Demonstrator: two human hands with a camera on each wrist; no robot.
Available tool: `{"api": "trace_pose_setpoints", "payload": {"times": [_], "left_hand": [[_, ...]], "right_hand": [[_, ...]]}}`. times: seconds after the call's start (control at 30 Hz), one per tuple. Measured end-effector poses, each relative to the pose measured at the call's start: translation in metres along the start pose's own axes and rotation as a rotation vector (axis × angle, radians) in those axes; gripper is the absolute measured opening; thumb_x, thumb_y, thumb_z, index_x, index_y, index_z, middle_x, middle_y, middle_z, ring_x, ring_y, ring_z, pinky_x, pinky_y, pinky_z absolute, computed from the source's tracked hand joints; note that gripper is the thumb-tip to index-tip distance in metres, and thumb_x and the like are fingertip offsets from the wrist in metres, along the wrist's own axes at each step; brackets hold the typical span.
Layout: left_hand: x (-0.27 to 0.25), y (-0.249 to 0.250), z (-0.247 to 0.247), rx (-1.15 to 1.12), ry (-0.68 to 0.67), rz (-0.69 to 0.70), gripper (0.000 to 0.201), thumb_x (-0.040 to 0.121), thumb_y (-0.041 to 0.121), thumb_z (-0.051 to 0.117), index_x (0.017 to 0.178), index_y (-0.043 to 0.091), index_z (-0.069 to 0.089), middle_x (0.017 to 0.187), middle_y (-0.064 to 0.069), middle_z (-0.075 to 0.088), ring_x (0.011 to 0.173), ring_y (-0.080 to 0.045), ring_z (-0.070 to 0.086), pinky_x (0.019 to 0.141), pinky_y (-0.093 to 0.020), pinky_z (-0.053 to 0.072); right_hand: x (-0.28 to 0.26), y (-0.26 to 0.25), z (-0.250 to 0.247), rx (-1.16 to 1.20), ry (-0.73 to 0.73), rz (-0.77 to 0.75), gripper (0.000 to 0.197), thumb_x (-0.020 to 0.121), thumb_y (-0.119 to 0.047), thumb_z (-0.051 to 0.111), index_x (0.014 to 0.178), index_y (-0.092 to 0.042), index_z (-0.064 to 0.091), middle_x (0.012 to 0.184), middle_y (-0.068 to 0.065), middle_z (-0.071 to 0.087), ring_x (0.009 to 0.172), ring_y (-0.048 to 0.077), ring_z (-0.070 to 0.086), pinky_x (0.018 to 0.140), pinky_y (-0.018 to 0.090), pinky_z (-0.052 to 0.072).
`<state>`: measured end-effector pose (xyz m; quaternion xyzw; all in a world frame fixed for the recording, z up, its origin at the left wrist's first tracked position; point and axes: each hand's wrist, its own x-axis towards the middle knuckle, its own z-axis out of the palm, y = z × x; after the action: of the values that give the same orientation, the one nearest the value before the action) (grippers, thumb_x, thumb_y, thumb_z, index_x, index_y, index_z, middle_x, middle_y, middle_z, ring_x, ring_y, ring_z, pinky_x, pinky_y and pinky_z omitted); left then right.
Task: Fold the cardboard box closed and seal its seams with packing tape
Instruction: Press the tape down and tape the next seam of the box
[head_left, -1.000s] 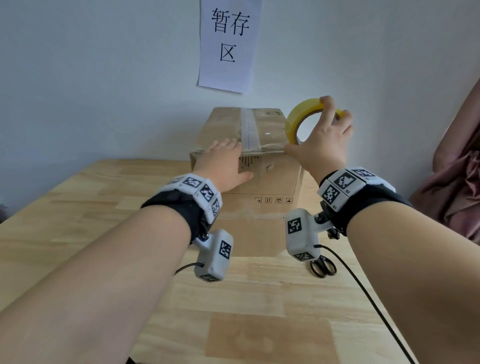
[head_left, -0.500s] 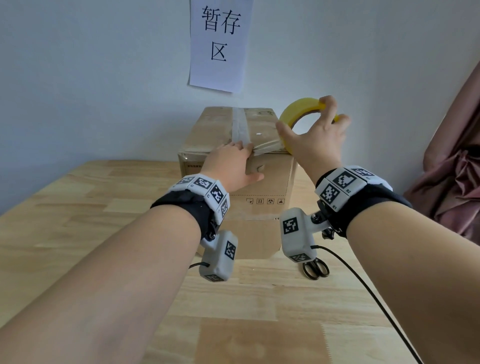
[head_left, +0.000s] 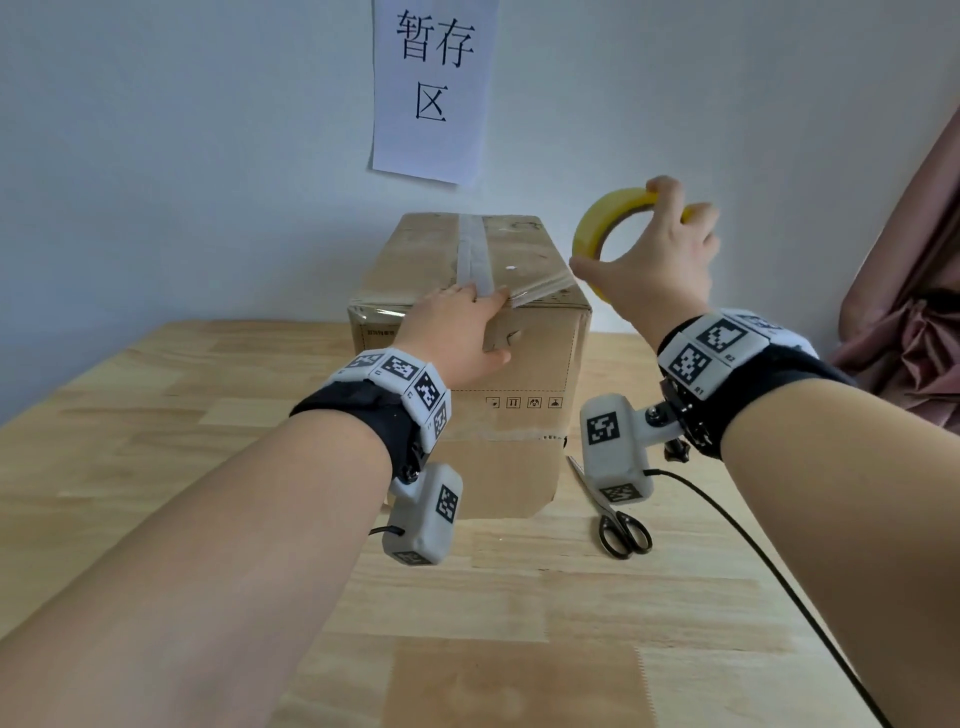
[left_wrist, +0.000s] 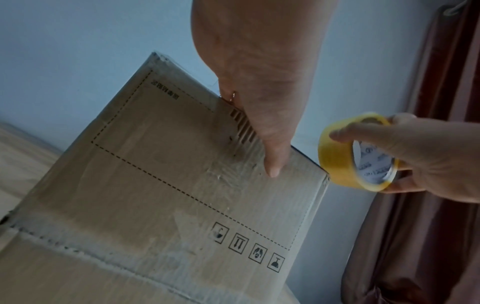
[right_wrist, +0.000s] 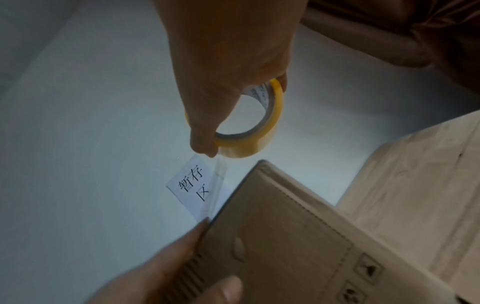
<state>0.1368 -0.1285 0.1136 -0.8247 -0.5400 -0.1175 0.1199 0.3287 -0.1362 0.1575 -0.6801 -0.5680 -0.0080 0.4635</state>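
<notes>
A closed cardboard box (head_left: 524, 364) stands on the wooden table (head_left: 156, 467) against the wall, with a clear tape strip along its top centre seam. My left hand (head_left: 457, 332) lies over the box's near top edge, fingers flat on the tape, thumb (left_wrist: 271, 160) down the front face. My right hand (head_left: 649, 260) grips a yellow tape roll (head_left: 605, 223) in the air beside the box's right top corner. A clear band of tape (head_left: 540, 286) stretches from the roll to the box edge under my left fingers. The wrist views show the roll (left_wrist: 345, 162) (right_wrist: 249, 142) and box (right_wrist: 298, 246).
Black-handled scissors (head_left: 615, 519) lie on the table right of the box, under my right wrist. A paper sign (head_left: 431, 88) hangs on the wall above the box. A reddish curtain (head_left: 914, 312) hangs at the right. A black cable (head_left: 769, 566) trails from my right wrist.
My right hand has pulled the roll to the right, away from the box, drawing out a longer band of tape. My left hand has slid a little rightward along the near top edge.
</notes>
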Motion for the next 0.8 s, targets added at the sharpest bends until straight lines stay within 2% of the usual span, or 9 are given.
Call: {"api": "trace_pose_setpoints", "payload": {"times": [0.2,0.33,0.47,0.6,0.7,0.8], "left_hand": [[0.003,0.001,-0.001,0.012,-0.047,0.003,0.073,0.089,0.054,0.048,0.149,0.024,0.020,0.144,-0.014,0.039,0.133,-0.030,0.036,0.107,-0.040,0.032],[0.004,-0.001,-0.002,-0.017,-0.061,0.007,0.072,0.089,0.055,0.047,0.149,0.024,0.021,0.144,-0.015,0.039,0.133,-0.030,0.037,0.107,-0.040,0.033],[0.005,-0.003,-0.002,-0.075,-0.024,0.019,0.066,0.089,0.055,0.046,0.146,0.026,0.029,0.132,-0.009,0.052,0.122,-0.028,0.048,0.096,-0.037,0.039],[0.005,-0.004,-0.003,-0.089,-0.005,0.016,0.065,0.090,0.058,0.043,0.146,0.028,0.028,0.130,-0.007,0.053,0.116,-0.027,0.052,0.086,-0.034,0.043],[0.004,-0.004,-0.003,-0.104,-0.014,0.010,0.065,0.090,0.058,0.043,0.145,0.026,0.031,0.130,-0.007,0.053,0.117,-0.027,0.052,0.088,-0.034,0.042],[0.005,-0.004,-0.004,-0.109,-0.039,0.002,0.066,0.089,0.058,0.045,0.143,0.021,0.035,0.136,-0.007,0.050,0.122,-0.027,0.048,0.097,-0.037,0.039]], "right_hand": [[-0.007,0.011,0.009,-0.012,0.004,0.070,0.086,0.065,-0.041,0.075,0.135,-0.027,0.028,0.130,0.007,0.029,0.117,0.028,0.034,0.069,0.034,0.037],[-0.012,0.013,0.010,0.047,0.025,0.116,0.086,0.064,-0.042,0.074,0.135,-0.027,0.028,0.131,0.007,0.028,0.117,0.027,0.033,0.072,0.034,0.038],[-0.008,0.005,0.005,0.102,0.078,0.081,0.085,0.064,-0.040,0.075,0.135,-0.028,0.029,0.132,0.005,0.027,0.117,0.025,0.032,0.076,0.033,0.039],[-0.002,-0.005,0.002,0.070,0.095,0.051,0.087,0.062,-0.040,0.076,0.135,-0.029,0.029,0.133,0.005,0.027,0.117,0.026,0.032,0.076,0.032,0.041],[-0.002,-0.005,0.003,0.069,0.094,0.070,0.086,0.062,-0.040,0.076,0.134,-0.030,0.029,0.133,0.005,0.027,0.117,0.025,0.031,0.075,0.034,0.042],[-0.008,0.007,0.007,0.062,0.083,0.112,0.086,0.063,-0.041,0.074,0.134,-0.029,0.028,0.132,0.006,0.027,0.117,0.026,0.032,0.076,0.036,0.044]]}}
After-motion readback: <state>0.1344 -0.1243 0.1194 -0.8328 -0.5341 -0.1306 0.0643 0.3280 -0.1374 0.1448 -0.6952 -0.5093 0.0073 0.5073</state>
